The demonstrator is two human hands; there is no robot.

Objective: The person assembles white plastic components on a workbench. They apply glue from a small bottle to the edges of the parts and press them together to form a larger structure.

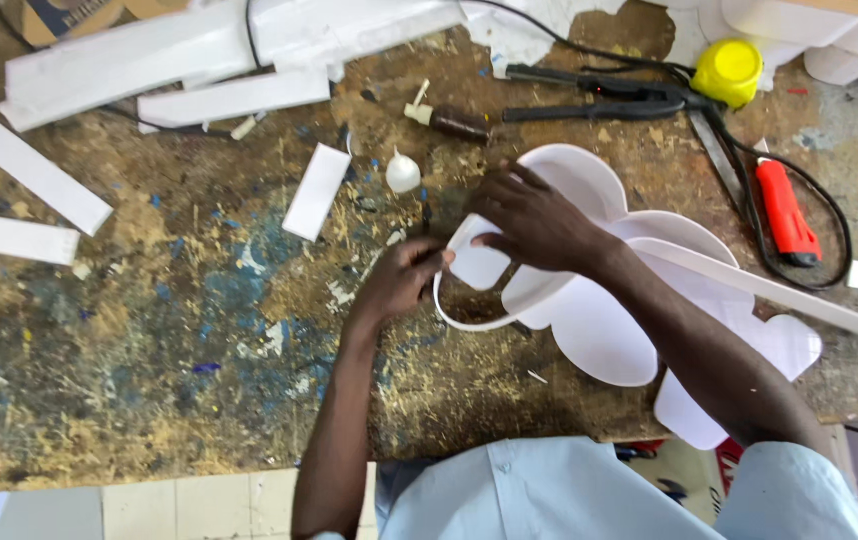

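Both hands sit together near the tabletop's (149,380) front edge — the left hand (404,280) pinches a thin white strip (459,322). The right hand (534,220) presses the white lobed cutout (599,330), which stretches rightward — the strip curls along its left rim.

Smooth matt white plastic cutout (599,330) lies on a rough, paint-flecked wooden bench (149,340)

Surrounding items on the paint-stained desk (149,330)
Yellow cap (728,71) top right; red-handled cutter (786,211) below it; white strips (44,177) at left; small brown bottle (457,123) top centre
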